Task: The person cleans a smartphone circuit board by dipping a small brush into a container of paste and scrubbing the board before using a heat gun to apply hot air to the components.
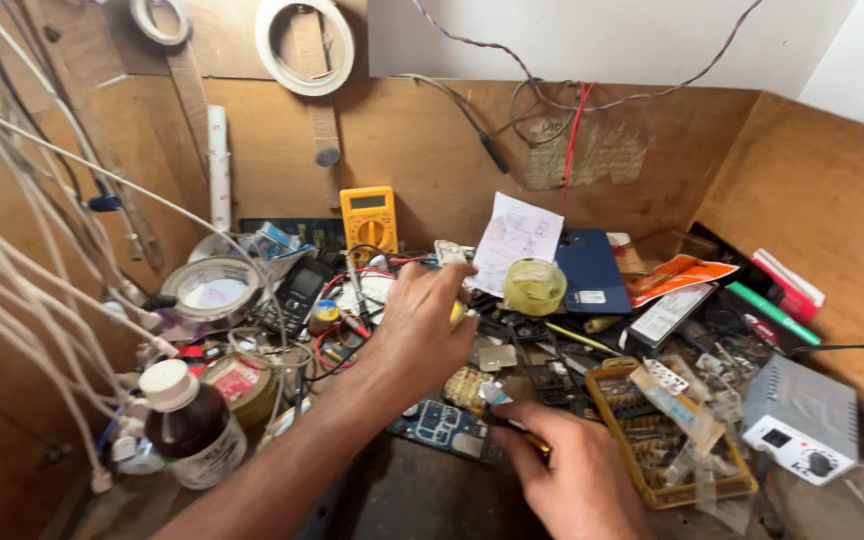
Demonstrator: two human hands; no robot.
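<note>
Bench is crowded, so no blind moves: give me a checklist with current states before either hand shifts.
1. Left hand reaching into the clutter, closed around something yellowish: item cannot tell.
2. Right hand gripping a thin tool: ok.
3. Blue circuit board lying flat between the hands: ok.
4. Brown bottle capped, upright beside the left forearm: ok.
5. Yellow parts tray piled with loose plastic bags next to the right hand: not ok.
</note>
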